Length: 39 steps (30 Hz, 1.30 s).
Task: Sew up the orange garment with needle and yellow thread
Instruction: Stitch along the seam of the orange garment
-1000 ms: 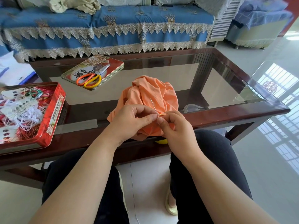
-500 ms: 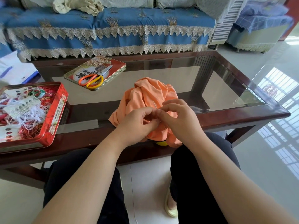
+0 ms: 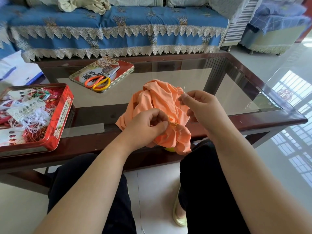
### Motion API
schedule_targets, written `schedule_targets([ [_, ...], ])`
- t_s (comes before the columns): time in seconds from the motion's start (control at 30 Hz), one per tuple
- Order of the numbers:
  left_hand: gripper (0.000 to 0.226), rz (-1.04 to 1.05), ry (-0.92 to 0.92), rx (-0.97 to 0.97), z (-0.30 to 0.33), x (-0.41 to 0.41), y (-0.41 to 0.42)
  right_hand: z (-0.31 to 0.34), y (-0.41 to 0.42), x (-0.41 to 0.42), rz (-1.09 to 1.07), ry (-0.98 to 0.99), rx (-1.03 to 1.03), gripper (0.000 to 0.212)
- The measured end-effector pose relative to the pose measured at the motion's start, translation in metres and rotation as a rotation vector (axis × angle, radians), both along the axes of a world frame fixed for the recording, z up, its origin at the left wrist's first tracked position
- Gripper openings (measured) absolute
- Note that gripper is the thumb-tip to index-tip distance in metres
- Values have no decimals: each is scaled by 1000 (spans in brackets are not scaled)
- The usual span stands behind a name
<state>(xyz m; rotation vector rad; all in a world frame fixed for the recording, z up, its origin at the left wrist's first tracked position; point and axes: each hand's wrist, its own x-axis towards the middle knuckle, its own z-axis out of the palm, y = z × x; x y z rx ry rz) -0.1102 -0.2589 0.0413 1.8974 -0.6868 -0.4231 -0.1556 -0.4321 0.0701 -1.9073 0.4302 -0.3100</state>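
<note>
Stitch in progress. Your left hand (image 3: 148, 127) pinches the orange garment (image 3: 158, 105), bunched at the tabletop (image 3: 219, 122) near edge. Your right hand (image 3: 200, 105) pinches the needle (image 3: 184, 89), yellow thread (image 3: 180, 108) trailing. Next, draw the thread taut without puckering.

Unreadable Chinese characters on both tins (image 3: 62, 115)

One head-worn wide-angle view — it looks forward and down, close over the lap, across the glass-and-dark-wood tabletop (image 3: 168, 78) toward a blue lace-trimmed sofa (image 3: 118, 31).
</note>
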Motion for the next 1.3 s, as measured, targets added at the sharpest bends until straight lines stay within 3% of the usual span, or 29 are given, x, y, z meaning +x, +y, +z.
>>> schedule_targets([
  [0.13,6,12,-28,-18,-1,-1,-2,-8,3,-10,-5,46,-16,17],
  [0.33,7,47,-107,-41,-2,-3,-3,-6,7,-15,17,81,150,17],
  [0.73,9,63,-84,-66,3,-7,-4,5,12,-13,22,132,190,19],
  [0.93,19,50,-48,-62,4,-7,-3,11,17,-15,86,179,408,21],
  [1.1,14,33,38,-73,4,-5,-1,12,14,-16,136,156,583,19],
  [1.3,23,7,123,-99,1,-4,-5,16,13,-18,165,97,467,21],
])
